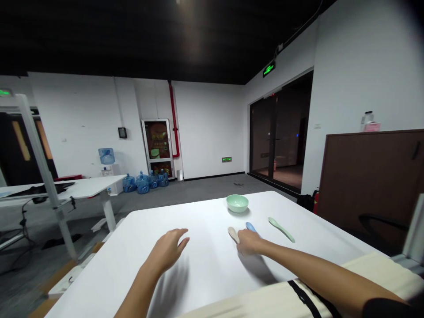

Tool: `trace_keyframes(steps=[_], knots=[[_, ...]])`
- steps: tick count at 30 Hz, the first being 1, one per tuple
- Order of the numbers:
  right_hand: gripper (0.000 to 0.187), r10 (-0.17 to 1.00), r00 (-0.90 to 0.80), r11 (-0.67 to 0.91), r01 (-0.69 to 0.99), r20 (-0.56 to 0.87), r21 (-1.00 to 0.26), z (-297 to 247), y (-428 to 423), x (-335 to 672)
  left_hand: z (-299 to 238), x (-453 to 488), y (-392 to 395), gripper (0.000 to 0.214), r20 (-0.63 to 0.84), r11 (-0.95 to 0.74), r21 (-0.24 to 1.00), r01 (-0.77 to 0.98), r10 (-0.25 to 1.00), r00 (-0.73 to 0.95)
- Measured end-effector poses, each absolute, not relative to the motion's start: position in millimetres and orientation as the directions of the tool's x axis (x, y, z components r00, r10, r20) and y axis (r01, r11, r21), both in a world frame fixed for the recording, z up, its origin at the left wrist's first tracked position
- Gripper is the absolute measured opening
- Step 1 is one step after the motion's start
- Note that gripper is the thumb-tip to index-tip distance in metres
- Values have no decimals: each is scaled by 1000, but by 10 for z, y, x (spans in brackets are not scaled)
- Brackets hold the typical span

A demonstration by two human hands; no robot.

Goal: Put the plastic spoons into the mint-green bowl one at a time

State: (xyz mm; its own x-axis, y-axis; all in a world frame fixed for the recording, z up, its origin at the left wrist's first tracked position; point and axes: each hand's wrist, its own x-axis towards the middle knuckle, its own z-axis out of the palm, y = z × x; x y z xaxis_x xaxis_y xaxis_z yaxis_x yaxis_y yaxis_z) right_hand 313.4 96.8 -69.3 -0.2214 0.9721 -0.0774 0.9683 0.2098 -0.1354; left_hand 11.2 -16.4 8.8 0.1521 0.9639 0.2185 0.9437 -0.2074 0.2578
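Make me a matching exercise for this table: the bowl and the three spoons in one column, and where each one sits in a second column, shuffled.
Things:
1. mint-green bowl
2. beige spoon
3. green spoon
4. blue spoon

Places:
A. partly hidden under the right hand
B. near the far edge of the white table
C. furthest right, lying apart from the hand
D. just left of the right hand's fingers

Pairs: 1-B, 2-D, 3-C, 4-A
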Motion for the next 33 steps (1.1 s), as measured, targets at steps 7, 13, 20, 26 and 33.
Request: trace_keyframes(steps=[7,13,20,26,33], knots=[[30,979,-189,197,972,71,-131,-327,1262,3233,106,118,-169,50,209,-198,271,942,967,143],[30,974,13,22,988,225,-150,-59,1879,3406,113,108,-171,48,215,-201,275,940,966,144],[37,972,101,-66,985,213,-162,-218,2372,3508,134,131,-172,45,196,-171,260,950,973,122],[31,971,121,-94,986,205,-139,-399,2526,3508,144,143,-165,45,189,-170,269,948,975,121],[39,975,134,-102,978,177,-181,-418,2503,3559,127,140,-148,46,177,-164,272,948,977,118]])
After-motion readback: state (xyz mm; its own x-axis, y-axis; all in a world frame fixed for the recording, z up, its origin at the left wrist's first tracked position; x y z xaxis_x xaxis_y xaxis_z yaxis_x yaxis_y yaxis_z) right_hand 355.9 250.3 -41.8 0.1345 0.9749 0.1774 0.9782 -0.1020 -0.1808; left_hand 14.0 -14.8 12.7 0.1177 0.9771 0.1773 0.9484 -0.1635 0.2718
